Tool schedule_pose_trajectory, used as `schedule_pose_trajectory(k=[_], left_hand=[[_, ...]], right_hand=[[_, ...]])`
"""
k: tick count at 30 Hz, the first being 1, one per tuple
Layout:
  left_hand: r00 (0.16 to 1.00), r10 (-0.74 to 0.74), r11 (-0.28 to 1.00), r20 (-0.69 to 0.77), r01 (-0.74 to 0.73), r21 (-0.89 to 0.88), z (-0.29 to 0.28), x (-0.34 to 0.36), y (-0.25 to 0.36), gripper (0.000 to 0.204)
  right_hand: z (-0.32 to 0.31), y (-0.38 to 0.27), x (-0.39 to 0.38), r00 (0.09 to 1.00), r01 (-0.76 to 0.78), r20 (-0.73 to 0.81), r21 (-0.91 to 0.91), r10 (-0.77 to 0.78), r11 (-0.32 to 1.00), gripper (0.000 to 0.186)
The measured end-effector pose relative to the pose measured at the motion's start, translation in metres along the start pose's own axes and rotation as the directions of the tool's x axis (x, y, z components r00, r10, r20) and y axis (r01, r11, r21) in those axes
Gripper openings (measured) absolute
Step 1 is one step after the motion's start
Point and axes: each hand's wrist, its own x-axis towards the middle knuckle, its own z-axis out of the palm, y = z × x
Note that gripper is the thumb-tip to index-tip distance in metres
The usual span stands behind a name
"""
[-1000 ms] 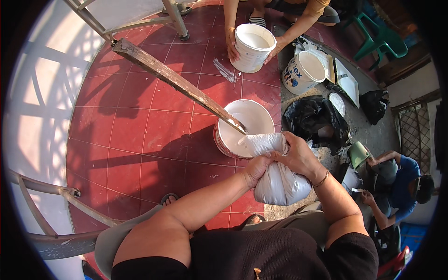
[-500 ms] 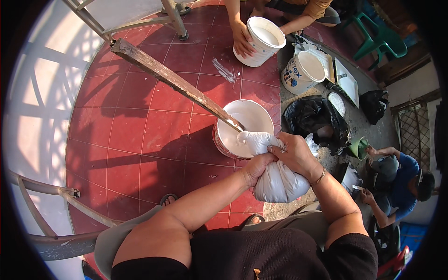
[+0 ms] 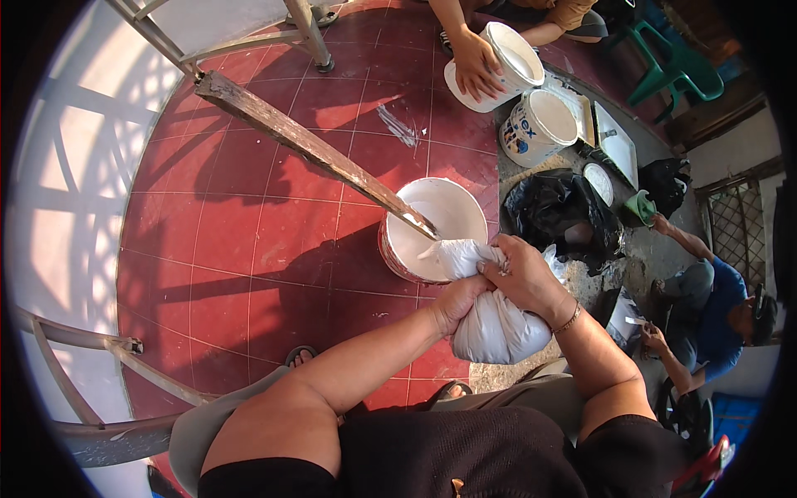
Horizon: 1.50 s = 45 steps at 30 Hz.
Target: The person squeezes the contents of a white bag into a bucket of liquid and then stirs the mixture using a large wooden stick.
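Note:
Both hands clasp a bulging white plastic bag over the right rim of a white bucket. My left hand grips the bag's left side near its squeezed neck. Around the upper part, my right hand closes with the thumb pressed in. The bag's narrow end points left into the bucket, whose inside is coated in white. What comes out of the tip is too small to make out. A long, worn wooden stick leans with its lower end in the bucket, close to the bag's tip.
Ahead, a co-worker's hand tilts another white bucket. A third bucket, paint trays and a black plastic bag lie right of it. At far right a person in blue holds a green container. Metal frames stand at left.
The co-worker's bucket ahead has moved right and tipped over more. At far right, the green container has been lifted farther away. My hands and the white bag have hardly moved.

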Motion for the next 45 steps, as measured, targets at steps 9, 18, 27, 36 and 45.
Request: schedule_pose_trajectory(k=[9, 18, 27, 36, 45], left_hand=[[0.999, 0.031, 0.994, 0.023, -0.033, 0.102, -0.001, 0.002, 0.002, 0.027], [0.999, 0.029, 0.993, -0.017, -0.027, 0.112, 0.000, -0.001, 0.004, 0.023], [1.000, 0.012, 0.999, 0.002, -0.012, 0.049, -0.008, 0.004, -0.010, 0.029], [0.998, 0.059, 0.989, -0.007, -0.058, 0.136, -0.011, 0.007, -0.006, 0.029], [0.999, 0.034, 0.986, -0.027, -0.029, 0.164, -0.008, 0.005, -0.003, 0.031]], right_hand=[[-0.003, 0.004, 0.003, 0.984, -0.137, 0.133, 0.151, 0.117, 0.979, 0.056], [0.004, 0.001, 0.007, 0.986, -0.150, 0.089, 0.127, 0.140, 0.980, 0.041], [0.011, 0.010, 0.007, 0.989, -0.097, 0.122, 0.089, 0.086, 0.991, 0.025], [0.009, 0.006, 0.004, 0.995, -0.056, 0.084, 0.117, 0.047, 0.992, 0.023], [0.015, 0.012, 0.004, 0.996, -0.051, 0.079, 0.097, 0.044, 0.994, 0.022]])
